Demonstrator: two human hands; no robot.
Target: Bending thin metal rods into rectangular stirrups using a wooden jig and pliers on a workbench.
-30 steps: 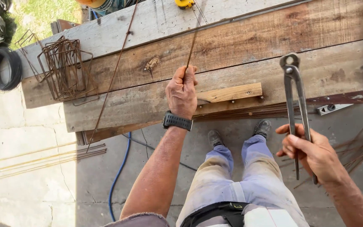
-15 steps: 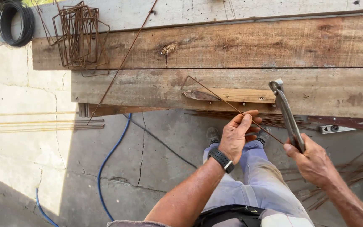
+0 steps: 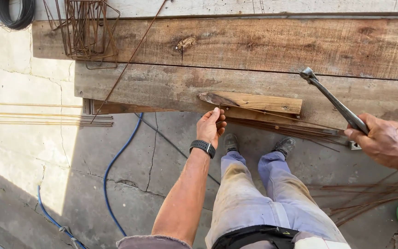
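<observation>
Nearest us, grey trousers and two dark shoes (image 3: 256,144) on cracked concrete, a blue hose (image 3: 116,159) curling off to the left.

Left hand (image 3: 211,127) sits at the near edge of the plank surface (image 3: 162,87), just below the left end of a short wooden block (image 3: 254,101) fixed to the planks. Its fingers (image 3: 217,115) are drawn together on the near end of a thin rusty rod (image 3: 272,115); the pinch looks closed on it, though the rod is fine and partly lost against the wood.

The rod's long axis runs left to right, slightly falling toward the right, along the underside of the block. It lies on top of a bundle of similar rods (image 3: 295,129) that fans out rightward below the plank edge. So from the left fingers the rod stretches away to the right, toward the other hand.

Right hand (image 3: 385,140) is off to the right, well apart from the left, fist wrapped tight on the handles of a long metal pincer tool (image 3: 330,99). The tool angles up and left, its head over the planks just right of the block's far end, near the rod's right stretch but not touching it, as far as we can see.

Left hand is the one on the rod; the right is nearer its free length.

Farther back: a stack of bent wire stirrups (image 3: 86,27) on the upper plank, a black wire coil (image 3: 12,14) at the top left corner.
</observation>
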